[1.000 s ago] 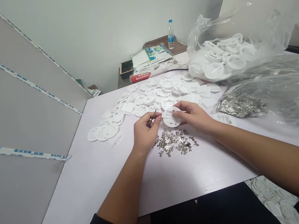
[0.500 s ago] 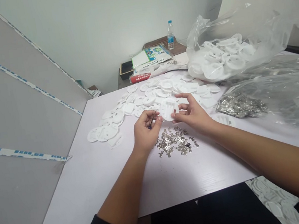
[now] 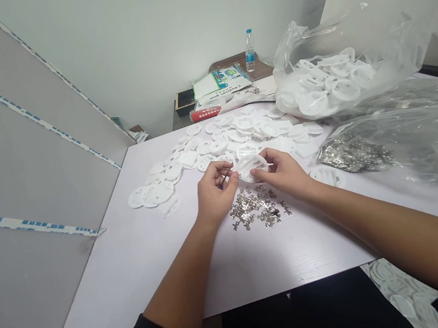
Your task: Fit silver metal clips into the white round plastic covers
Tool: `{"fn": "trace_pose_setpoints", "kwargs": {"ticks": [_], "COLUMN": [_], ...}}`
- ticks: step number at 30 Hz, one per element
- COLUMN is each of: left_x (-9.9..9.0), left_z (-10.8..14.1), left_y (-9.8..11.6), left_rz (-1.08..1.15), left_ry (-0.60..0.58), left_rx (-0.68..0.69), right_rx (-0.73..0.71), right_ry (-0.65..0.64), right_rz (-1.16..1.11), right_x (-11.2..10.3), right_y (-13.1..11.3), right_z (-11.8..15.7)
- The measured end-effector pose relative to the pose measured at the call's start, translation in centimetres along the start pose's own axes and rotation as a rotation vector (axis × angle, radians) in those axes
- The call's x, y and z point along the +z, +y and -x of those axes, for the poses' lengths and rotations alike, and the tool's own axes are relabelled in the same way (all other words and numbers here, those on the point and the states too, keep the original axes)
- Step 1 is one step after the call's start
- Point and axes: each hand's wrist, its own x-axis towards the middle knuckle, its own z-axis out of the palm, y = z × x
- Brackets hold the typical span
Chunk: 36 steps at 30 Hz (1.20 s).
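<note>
1 white, round, slotted plastic disc point(image 3: 252, 168) between the 2 hands, tilted, raised above the table. Right hand point(image 3: 289, 173) pinches its right edge: thumb on the near face, fingers curled behind, closed to the disc's thickness. Left hand point(image 3: 216, 192) half-curled, fingers closed around 1 slim, dark, rod-shaped tool point(image 3: 224, 178) that slants up to the right. Left thumb tip lies close to the disc's left edge; contact there, cannot tell. Something small and shiny shows at that thumb tip, too tiny to identify.

Just below the hands: loose heap of small, silver, flat metal pieces point(image 3: 246, 207). Just beyond the hands: broad, overlapping spread of white, mostly round plastic parts point(image 3: 220, 146), trailing off leftward. Right of the right hand: clear plastic bag of silver metal pieces point(image 3: 354, 153); behind that, open clear plastic bag of white plastic parts point(image 3: 327, 88). Under everything, pale, smooth-topped table point(image 3: 139, 287). Well beyond the hands, upright: clear plastic bottle with a blue cap point(image 3: 250, 52).
</note>
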Motion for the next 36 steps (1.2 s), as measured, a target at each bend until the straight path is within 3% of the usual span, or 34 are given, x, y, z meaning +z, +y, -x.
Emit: {"fn": "trace_pose_setpoints", "kwargs": {"ticks": [6,15,25,31,36], "left_x": [0.1,-0.1,0.1,0.0,-0.1], "left_z": [0.0,-0.3,-0.1,0.0,-0.2], "left_y": [0.0,-0.2,-0.7,-0.6,-0.5], "left_rz": [-0.022,-0.050,0.002,0.072,0.160], "left_ry": [0.012,-0.048,-0.124,-0.147,-0.174], "left_rx": [-0.063,-0.077,-0.081,-0.121,-0.149], "right_rx": [-0.116,-0.192,-0.168,-0.203,-0.232], "right_ry": [-0.116,-0.140,-0.208,-0.119,-0.129], "right_rz": [0.001,0.090,0.002,0.009,0.042], "right_x": [0.3,0.5,0.6,0.6,0.5], "right_y": [-0.1,0.5,0.0,0.0,0.1], "right_z": [0.5,0.7,1.1,0.8,0.7]}}
